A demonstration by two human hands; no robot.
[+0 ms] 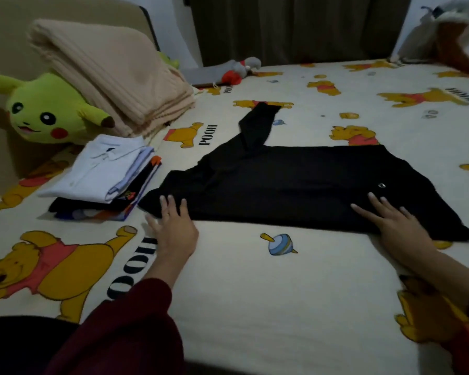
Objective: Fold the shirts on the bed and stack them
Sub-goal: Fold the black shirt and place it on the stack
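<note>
A black shirt (295,185) lies spread across the middle of the bed, partly folded, with one sleeve (257,123) sticking out toward the far side. My left hand (173,226) rests flat on the shirt's near left corner, fingers straight. My right hand (390,220) lies flat on the near right part of the shirt, fingers spread. To the left stands a stack of folded shirts (103,177) with a white one on top and dark ones beneath.
The bed sheet (268,293) is cream with yellow bear prints. A yellow-green plush toy (44,112) and a folded beige blanket (111,74) lie at the far left. A grey and red plush (241,69) sits by the dark curtain. Bundled cloth (455,36) lies far right.
</note>
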